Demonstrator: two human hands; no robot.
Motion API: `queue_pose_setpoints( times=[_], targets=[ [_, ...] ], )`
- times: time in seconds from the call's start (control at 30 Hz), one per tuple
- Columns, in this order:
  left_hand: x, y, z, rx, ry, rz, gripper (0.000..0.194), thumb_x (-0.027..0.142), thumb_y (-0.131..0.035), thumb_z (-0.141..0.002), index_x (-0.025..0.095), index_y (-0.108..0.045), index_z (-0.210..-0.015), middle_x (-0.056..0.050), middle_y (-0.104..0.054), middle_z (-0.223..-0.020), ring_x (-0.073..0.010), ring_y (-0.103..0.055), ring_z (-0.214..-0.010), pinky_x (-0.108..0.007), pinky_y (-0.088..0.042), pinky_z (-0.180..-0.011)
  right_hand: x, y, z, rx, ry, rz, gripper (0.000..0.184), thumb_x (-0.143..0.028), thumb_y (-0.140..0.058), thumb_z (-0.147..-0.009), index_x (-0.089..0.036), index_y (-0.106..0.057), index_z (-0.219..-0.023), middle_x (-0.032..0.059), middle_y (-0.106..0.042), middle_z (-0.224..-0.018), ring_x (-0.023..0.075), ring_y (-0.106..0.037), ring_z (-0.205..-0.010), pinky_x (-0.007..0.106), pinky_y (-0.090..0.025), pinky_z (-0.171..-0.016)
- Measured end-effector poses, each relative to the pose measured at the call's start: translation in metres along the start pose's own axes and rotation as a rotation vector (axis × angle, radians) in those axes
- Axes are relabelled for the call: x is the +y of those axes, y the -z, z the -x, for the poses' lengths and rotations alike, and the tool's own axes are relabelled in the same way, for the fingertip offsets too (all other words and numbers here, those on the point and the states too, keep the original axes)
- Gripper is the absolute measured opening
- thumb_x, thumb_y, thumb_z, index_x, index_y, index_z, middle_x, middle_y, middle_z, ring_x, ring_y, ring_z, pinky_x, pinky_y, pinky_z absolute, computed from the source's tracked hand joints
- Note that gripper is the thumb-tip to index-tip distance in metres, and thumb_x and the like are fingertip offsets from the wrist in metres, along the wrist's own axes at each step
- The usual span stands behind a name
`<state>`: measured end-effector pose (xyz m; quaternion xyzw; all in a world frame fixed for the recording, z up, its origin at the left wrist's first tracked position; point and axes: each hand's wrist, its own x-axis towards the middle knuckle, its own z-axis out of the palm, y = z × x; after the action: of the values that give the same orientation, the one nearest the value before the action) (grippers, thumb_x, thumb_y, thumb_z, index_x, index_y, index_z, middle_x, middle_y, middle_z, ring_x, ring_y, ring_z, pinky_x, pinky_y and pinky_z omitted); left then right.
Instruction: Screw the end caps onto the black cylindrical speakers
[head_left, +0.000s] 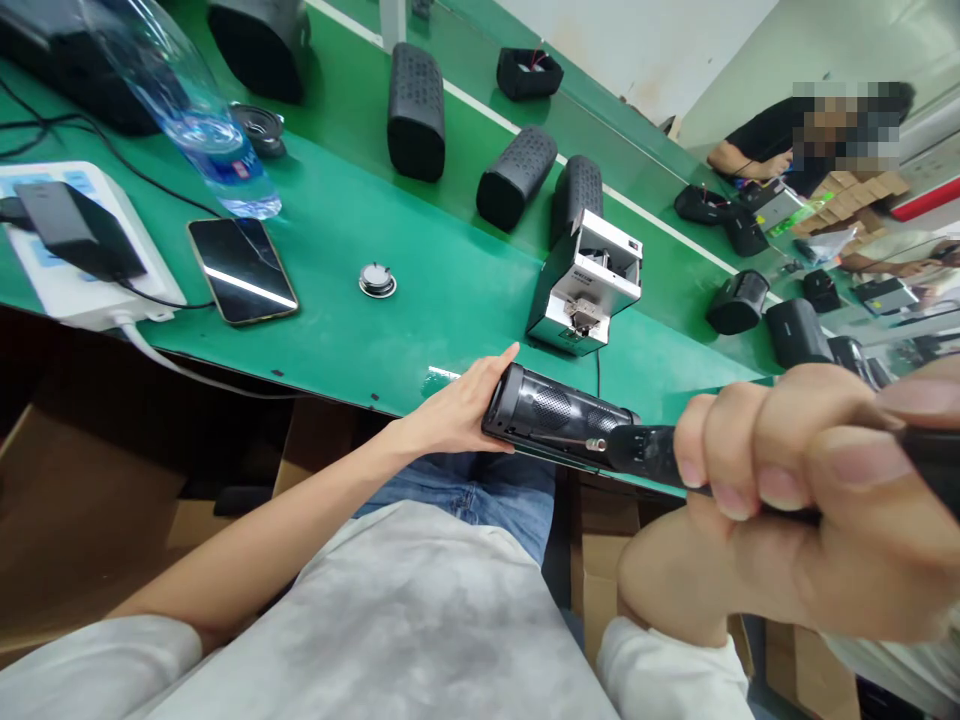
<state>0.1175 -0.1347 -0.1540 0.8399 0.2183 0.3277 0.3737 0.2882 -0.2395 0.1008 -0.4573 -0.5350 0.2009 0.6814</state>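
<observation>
My left hand (463, 405) grips the left end of a black speaker (555, 405) at the table's front edge, its perforated side showing. In the foreground my right hand (810, 490) is closed around a black electric screwdriver (649, 450), its fingers wrapped over the body. The screwdriver's tip points left and overlaps the speaker in view; whether it touches a screw I cannot tell. Just behind the speaker stands a silver and black screw feeder (589, 290). A small round speaker driver (377, 281) lies on the green table to the left.
At left are a phone (244, 270), a water bottle (225, 160), a white power strip (97, 240) with a black adapter, and cables. Several black speakers (416, 110) stand along the green belt (345, 60) behind. A co-worker (780, 140) sits across at the upper right.
</observation>
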Motion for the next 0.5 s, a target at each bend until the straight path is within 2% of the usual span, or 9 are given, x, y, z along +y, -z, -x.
queue_pose_setpoints(
  times=[0.07,0.13,0.2,0.3,0.5],
  targets=[
    [0.002,-0.001,0.000,-0.004,0.031,-0.007,0.160,0.037,-0.109,-0.079,0.032,0.008,-0.188,-0.025,-0.045,-0.177,-0.0513,-0.053,-0.158,-0.071,-0.050,-0.128,0.014,-0.007,0.006,-0.013,0.109,-0.044,0.032,-0.012,-0.090,-0.091,-0.026,-0.064,-0.103,-0.0097,-0.052,-0.068,0.0105,-0.044,-0.042,0.032,-0.041,-0.038],
    [0.003,-0.001,0.001,-0.003,0.044,-0.018,0.157,0.038,-0.108,-0.081,0.032,0.007,-0.188,-0.025,-0.049,-0.173,-0.0504,-0.057,-0.154,-0.070,-0.052,-0.126,0.030,-0.013,0.014,-0.104,0.166,-0.095,0.027,-0.007,-0.082,-0.095,-0.022,-0.065,-0.107,-0.0088,-0.054,-0.070,0.0096,-0.047,-0.044,0.030,-0.044,-0.040],
    [0.004,-0.002,0.002,0.000,0.036,-0.031,0.156,0.040,-0.107,-0.083,0.033,0.007,-0.188,-0.024,-0.050,-0.171,-0.0495,-0.058,-0.152,-0.069,-0.052,-0.125,0.045,-0.015,0.021,-0.175,0.157,-0.146,0.026,-0.001,-0.074,-0.097,-0.021,-0.061,-0.108,-0.0097,-0.053,-0.070,0.0080,-0.047,-0.044,0.027,-0.043,-0.043],
    [0.005,-0.004,0.002,0.013,0.018,-0.042,0.158,0.040,-0.108,-0.081,0.035,0.008,-0.188,-0.023,-0.052,-0.169,-0.0490,-0.060,-0.151,-0.068,-0.053,-0.125,0.058,-0.011,0.027,-0.163,0.131,-0.176,0.028,0.003,-0.065,-0.101,-0.022,-0.057,-0.110,-0.0112,-0.050,-0.068,0.0061,-0.043,-0.045,0.024,-0.042,-0.046],
    [0.009,-0.002,0.002,-0.009,0.062,-0.060,0.162,0.038,-0.110,-0.079,0.036,0.011,-0.187,-0.023,-0.051,-0.169,-0.0489,-0.058,-0.151,-0.068,-0.055,-0.125,0.057,-0.004,0.029,-0.272,0.085,-0.200,0.027,0.002,-0.062,-0.103,-0.022,-0.059,-0.116,-0.0088,-0.054,-0.072,0.0083,-0.046,-0.048,0.025,-0.045,-0.047]
  ],
)
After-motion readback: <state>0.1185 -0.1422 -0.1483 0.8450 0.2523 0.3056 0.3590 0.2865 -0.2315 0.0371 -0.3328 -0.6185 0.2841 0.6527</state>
